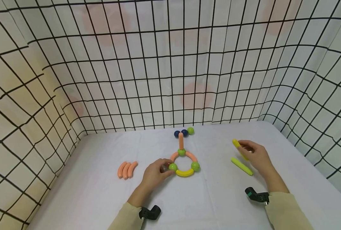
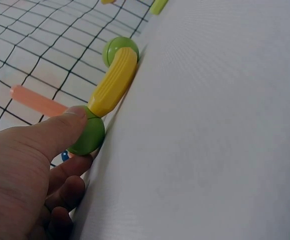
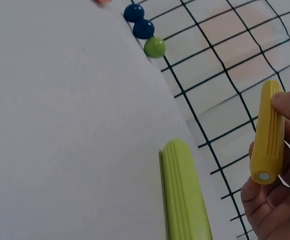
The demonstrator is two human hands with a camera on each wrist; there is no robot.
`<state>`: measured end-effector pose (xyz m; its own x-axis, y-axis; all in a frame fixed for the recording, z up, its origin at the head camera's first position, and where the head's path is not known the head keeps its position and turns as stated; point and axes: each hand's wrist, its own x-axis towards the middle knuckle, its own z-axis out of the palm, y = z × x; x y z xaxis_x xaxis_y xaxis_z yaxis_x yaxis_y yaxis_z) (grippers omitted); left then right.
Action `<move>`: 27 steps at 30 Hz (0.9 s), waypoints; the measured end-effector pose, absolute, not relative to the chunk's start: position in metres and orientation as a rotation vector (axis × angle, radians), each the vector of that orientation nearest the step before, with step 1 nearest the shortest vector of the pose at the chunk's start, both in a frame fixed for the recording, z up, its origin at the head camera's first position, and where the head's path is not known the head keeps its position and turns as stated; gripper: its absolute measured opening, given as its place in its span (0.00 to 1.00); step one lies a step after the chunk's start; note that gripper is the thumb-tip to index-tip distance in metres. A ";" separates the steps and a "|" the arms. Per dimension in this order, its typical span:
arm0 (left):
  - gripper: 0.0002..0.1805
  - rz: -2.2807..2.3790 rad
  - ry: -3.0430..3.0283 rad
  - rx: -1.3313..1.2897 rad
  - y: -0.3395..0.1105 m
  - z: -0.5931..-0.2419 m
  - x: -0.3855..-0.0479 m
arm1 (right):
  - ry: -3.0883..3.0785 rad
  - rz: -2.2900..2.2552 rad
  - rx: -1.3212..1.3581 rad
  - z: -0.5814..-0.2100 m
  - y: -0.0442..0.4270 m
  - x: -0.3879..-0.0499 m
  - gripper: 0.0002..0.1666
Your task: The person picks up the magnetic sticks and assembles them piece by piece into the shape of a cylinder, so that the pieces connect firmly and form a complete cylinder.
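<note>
A ring of curved rods and green balls lies mid-table, with a yellow curved rod [image 1: 185, 173] at its near side. Orange curved rods [image 1: 192, 156] form the upper sides, and a straight orange rod [image 1: 181, 141] points away from the top ball [image 1: 181, 152]. My left hand [image 1: 156, 174] pinches the ring's left green ball [image 2: 89, 135] between thumb and fingers. My right hand [image 1: 255, 155] holds a straight yellow rod [image 3: 268, 132], its pale round end tip showing in the right wrist view. Below that hand, a yellow-green rod [image 1: 242, 166] lies on the table.
Several loose orange curved rods [image 1: 127, 170] lie side by side at the left. Behind the ring sit two dark blue balls [image 1: 184, 132] and a green ball [image 1: 190, 130]. A black wire grid [image 1: 170, 76] fences the white table's [image 1: 81, 191] back and sides.
</note>
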<state>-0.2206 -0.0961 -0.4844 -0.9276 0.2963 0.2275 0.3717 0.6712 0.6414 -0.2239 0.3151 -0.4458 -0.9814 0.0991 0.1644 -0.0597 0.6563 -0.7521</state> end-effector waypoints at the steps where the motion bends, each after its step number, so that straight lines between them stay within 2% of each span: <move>1: 0.18 -1.099 -2.776 -0.559 -0.096 -0.484 -0.221 | -2.677 1.246 -0.025 -0.445 0.313 -0.225 0.32; 12: 0.18 -1.109 -2.776 -0.550 -0.096 -0.484 -0.220 | -2.602 1.386 0.147 -0.440 0.276 -0.233 0.25; 27: 0.18 -1.119 -2.772 -0.555 -0.096 -0.483 -0.219 | -2.519 1.491 0.308 -0.434 0.229 -0.235 0.20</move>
